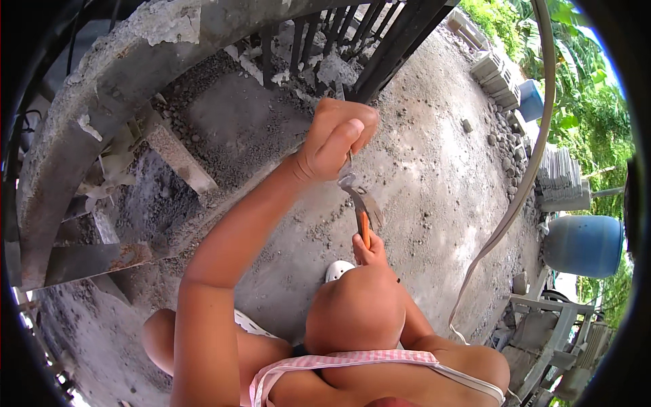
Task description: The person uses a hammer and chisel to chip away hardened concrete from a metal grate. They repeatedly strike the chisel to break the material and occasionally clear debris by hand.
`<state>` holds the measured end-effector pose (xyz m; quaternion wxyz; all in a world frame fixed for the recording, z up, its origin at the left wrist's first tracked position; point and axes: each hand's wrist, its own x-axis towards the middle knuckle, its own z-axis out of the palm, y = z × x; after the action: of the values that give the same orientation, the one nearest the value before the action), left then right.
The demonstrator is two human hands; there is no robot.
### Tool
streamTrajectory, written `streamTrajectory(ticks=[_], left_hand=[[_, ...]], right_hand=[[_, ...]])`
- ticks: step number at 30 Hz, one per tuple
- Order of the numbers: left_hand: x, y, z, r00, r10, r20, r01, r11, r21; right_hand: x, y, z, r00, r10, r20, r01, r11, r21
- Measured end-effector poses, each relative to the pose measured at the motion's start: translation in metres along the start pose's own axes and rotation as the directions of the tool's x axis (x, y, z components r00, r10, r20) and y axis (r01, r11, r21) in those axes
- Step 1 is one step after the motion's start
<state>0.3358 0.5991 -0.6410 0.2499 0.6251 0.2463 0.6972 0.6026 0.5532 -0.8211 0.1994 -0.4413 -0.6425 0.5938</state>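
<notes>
My left hand [339, 136] is wrapped round a metal chisel [350, 163], a thin rod that shows at both ends of the fist. Its far end points at broken concrete [337, 69] at the foot of the dark metal bars [298, 44]. In my right hand [369, 252] is a claw hammer [364, 201] with an orange grip. The hammer's face is at the near end of the chisel, touching it or very close. My bent knee [356, 308] rises just in front of the right forearm.
A thick, chipped concrete beam [122, 74] curves across the upper left. Loose concrete pieces [180, 152] lie beneath it. A pale hose [519, 197] hangs down the right side. Farther right are a blue barrel [583, 245], stacked tiles [561, 178] and hollow blocks [496, 78].
</notes>
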Motion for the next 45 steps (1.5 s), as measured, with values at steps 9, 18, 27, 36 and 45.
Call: streamTrajectory(ticks=[9, 18, 27, 36, 45], left_hand=[[0.015, -0.013, 0.022, 0.996, 0.086, -0.030, -0.086, 0.996, 0.009], [0.017, 0.002, 0.009, 0.946, -0.303, 0.115, 0.291, 0.951, 0.108], [0.031, -0.045, 0.009, 0.895, 0.062, -0.441, -0.080, 0.997, -0.021], [0.042, -0.036, 0.010, 0.824, -0.254, -0.507, 0.055, 0.926, -0.375], [0.039, -0.042, 0.007, 0.911, -0.234, -0.340, 0.138, 0.949, -0.285]], right_hand=[[-0.011, -0.045, -0.021, 0.979, -0.204, -0.018, 0.201, 0.974, -0.104], [-0.053, -0.091, -0.040, 0.917, -0.380, -0.119, 0.317, 0.879, -0.357], [-0.065, -0.170, -0.030, 0.871, -0.473, -0.133, 0.349, 0.786, -0.510], [-0.067, -0.250, -0.002, 0.861, -0.499, -0.100, 0.418, 0.805, -0.422], [-0.085, -0.243, 0.012, 0.800, -0.548, -0.244, 0.427, 0.806, -0.409]])
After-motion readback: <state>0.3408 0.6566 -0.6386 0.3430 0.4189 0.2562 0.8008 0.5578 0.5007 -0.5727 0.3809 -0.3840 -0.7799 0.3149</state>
